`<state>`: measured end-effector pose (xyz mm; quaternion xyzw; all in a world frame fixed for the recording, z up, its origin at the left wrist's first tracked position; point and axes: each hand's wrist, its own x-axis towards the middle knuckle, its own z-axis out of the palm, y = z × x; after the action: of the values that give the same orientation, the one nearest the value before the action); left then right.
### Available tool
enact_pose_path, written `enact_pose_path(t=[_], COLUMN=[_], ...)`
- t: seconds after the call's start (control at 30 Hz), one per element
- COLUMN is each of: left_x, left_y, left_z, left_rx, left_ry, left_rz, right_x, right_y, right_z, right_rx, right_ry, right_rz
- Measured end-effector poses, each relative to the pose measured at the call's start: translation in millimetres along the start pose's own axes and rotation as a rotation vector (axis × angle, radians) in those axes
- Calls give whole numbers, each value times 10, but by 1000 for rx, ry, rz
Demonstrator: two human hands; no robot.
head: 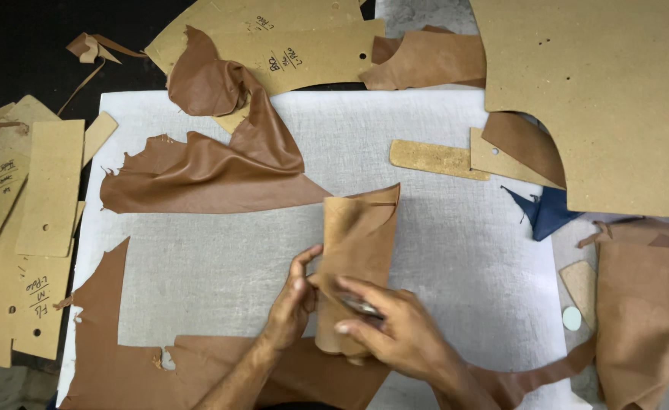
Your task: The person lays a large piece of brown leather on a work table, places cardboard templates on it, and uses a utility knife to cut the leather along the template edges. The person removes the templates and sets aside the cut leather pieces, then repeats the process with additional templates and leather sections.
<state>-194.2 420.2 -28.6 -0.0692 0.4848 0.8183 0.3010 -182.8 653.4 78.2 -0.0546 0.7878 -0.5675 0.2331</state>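
- Rolled tan leather piece [357,250] stands near the front edge of the white cutting mat [440,250].
- Left hand [292,304] grips the roll's left side.
- Right hand [395,326] lies across the roll's lower front, pressing a small metal tool [358,305] against it.

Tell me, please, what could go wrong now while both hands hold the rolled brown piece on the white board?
1. The right hand seems to hold a small metal tool against the rolled leather piece, close to the left hand; a slip might nick the fingers or mark the leather.
2. The roll is loose at its top, so it may spring open.
3. The large leather scrap lies near on the white cutting board and could get caught or dragged.
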Motion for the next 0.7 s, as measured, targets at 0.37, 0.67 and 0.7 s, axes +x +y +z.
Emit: enact_pose_path(t=[0.37,0.67,0.7], left_x=[521,617,613], left_y=[33,50,43], left_z=[47,11,2], left_rx=[275,251,220], left_ry=[236,223,228], left_rz=[-241,-399,-403], right_x=[2805,3868,3886], right_y=[488,927,987], right_z=[-1971,-2130,-2131], right_rx=[-809,-899,-814], right_ry=[698,625,709], right_rz=[-431,-367,-351])
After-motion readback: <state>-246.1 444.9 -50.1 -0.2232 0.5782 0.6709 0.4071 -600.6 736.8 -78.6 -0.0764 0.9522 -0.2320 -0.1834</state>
